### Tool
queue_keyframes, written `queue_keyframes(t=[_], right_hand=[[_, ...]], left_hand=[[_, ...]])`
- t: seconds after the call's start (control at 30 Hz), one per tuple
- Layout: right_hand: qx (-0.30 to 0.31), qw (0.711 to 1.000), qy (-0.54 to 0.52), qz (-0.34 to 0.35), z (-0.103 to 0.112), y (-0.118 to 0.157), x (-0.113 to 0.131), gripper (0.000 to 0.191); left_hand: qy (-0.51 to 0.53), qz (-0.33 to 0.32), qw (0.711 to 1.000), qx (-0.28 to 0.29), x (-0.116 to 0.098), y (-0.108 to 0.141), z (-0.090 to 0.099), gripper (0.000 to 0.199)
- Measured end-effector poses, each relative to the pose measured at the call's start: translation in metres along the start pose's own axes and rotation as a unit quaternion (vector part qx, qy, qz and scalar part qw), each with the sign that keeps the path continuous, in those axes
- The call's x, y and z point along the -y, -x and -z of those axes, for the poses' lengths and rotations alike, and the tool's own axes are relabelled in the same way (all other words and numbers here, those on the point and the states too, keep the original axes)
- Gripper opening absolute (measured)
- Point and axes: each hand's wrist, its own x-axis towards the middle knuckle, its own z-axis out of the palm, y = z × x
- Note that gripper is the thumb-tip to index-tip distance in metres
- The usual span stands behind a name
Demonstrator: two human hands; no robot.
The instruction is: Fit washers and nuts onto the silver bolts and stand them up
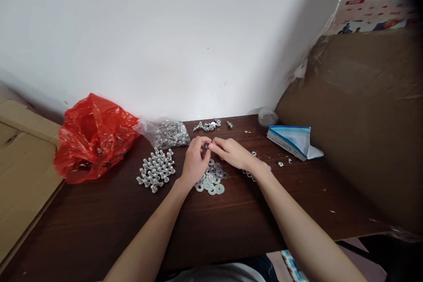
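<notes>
My two hands are together over the middle of the tabletop (pixel 115 229), fingertips meeting. Left hand (pixel 196 158): thumb and fingers pinched about a small metal piece (pixel 206 146), mostly covered by the fingers; its exact form is too small to tell. Right hand (pixel 235 152): fingers bent, tips at the same piece; I cannot tell whether they grip it or merely touch it. Directly below and toward me, a loose heap of flat washers (pixel 211 178), overlapping, some partly hidden by my left hand. Left of that hand, well grouped, a cluster of pale bolts (pixel 157 168), many standing upright on their heads. Beneath and beside my right forearm, several small nuts (pixel 254 153), partly hidden. Beyond the hands, near the wall (pixel 198 44), a small pile of bolt assemblies (pixel 207 126), with one separate piece (pixel 230 124) just to its right. Left of the pile, a clear bag (pixel 172 133) filled with metal hardware; farther left, a crumpled red plastic bag (pixel 94 136), near cardboard (pixel 29 154) at the left edge. To the right: a clear round container (pixel 267 116) at the back, a blue-and-white packet (pixel 289 139) nearer me, and a large brown box (pixel 357 97) alongside.
</notes>
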Motion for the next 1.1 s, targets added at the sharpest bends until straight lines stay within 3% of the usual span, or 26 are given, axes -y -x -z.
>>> queue_keyframes(t=[0.2,0.4,0.6,0.83,1.1], right_hand=[[-0.008,1.0,0.022,0.02,-0.0023,-0.0016,0.0002,0.029],[0.0,1.0,0.003,0.002,-0.0001,-0.0008,0.0007,0.042],[-0.011,1.0,0.023,0.008,-0.0008,-0.0005,0.0015,0.028],[-0.001,1.0,0.006,0.001,-0.0007,-0.0013,0.0009,0.042],[-0.009,0.999,0.029,0.016,-0.0019,-0.0015,-0.0003,0.03]], left_hand=[[0.005,0.007,1.0,-0.003,0.0002,0.0001,-0.0004,0.015],[-0.001,0.001,1.0,0.004,-0.0004,0.0005,0.0,0.02],[0.012,0.014,1.0,-0.005,0.0009,-0.0002,-0.0003,0.017],[0.002,-0.005,1.0,0.0,-0.0002,0.0002,-0.0005,0.02],[0.012,0.006,1.0,-0.003,0.0005,-0.0002,-0.0008,0.017]])
